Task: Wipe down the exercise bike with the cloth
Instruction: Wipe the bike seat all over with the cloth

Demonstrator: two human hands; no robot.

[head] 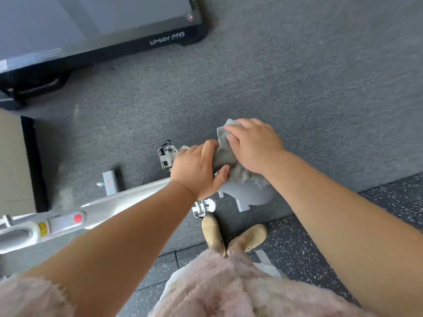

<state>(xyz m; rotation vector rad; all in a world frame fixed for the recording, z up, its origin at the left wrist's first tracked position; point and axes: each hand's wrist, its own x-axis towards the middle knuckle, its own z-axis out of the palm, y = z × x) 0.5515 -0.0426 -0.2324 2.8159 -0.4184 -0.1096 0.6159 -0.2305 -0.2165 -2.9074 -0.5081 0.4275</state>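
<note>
A white and grey exercise bike stretches from the lower left to the middle of the view, seen from above. A grey cloth is bunched over its seat area, above the grey rear housing. My left hand grips the bike under the cloth's left edge, thumb against the fabric. My right hand presses down on top of the cloth, fingers spread over it. A metal pedal shows left of my left hand, and another pedal sits below it.
A black treadmill marked UMAY M6 lies at the top left on grey carpet. A beige panel stands at the left edge. My beige boots rest on speckled rubber flooring beside the bike.
</note>
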